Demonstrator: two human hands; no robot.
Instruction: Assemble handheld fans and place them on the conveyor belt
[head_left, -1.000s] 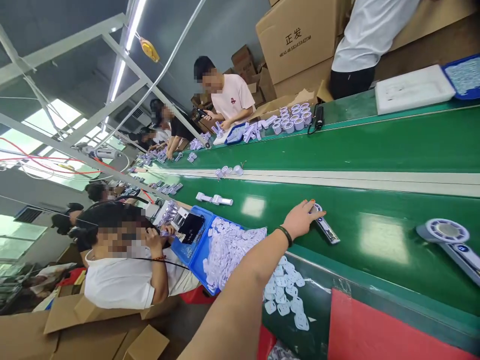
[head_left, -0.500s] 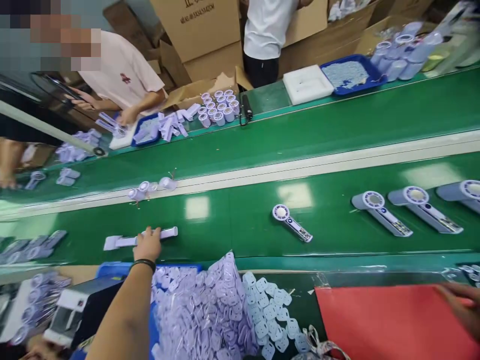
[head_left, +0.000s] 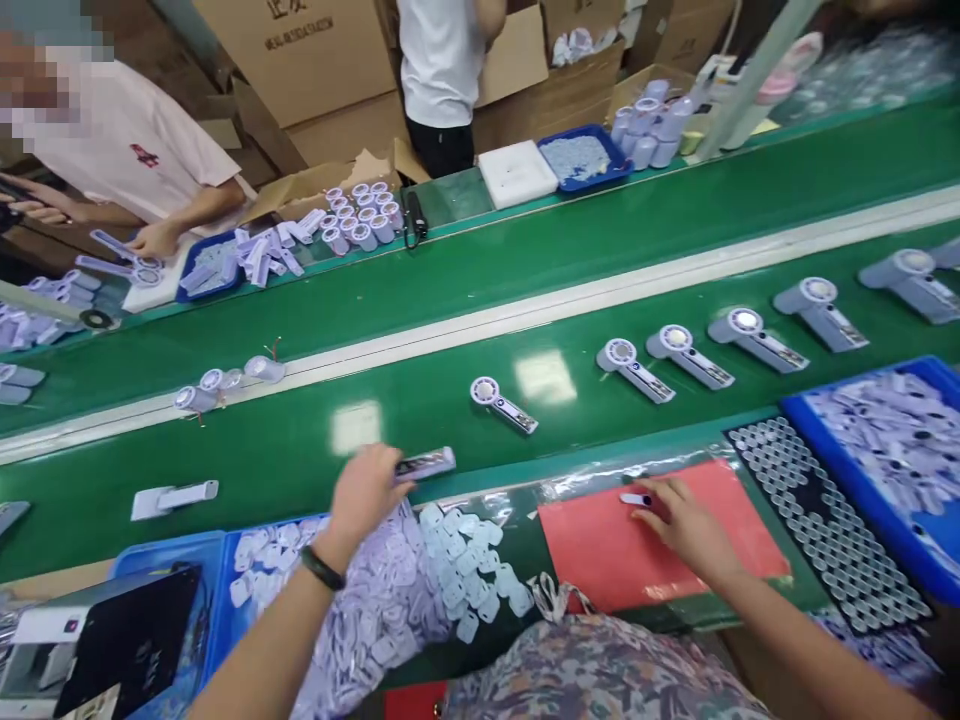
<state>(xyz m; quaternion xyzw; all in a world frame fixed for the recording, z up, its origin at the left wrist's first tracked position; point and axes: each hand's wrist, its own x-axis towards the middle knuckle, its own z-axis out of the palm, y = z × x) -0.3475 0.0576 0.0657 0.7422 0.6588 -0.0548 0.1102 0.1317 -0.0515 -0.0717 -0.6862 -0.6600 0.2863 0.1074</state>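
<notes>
Two hands at the belt's near edge

The left hand (head_left: 365,492) grips a fan handle (head_left: 424,463) at the near edge of the green belt (head_left: 562,440); the right hand (head_left: 686,525), fingers drawn narrow, pinches a small lilac piece (head_left: 636,498) on a red mat (head_left: 735,545). Handheld fans (head_left: 626,370) line the belt; a co-worker (head_left: 127,160) stands beyond.

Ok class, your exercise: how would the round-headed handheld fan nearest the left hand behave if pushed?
The fan probably feels light for its size, its shell looking like thin plastic. Lying on its flat handle, it seems unlikely to roll. The glossy green belt may let it slide easily.
</notes>
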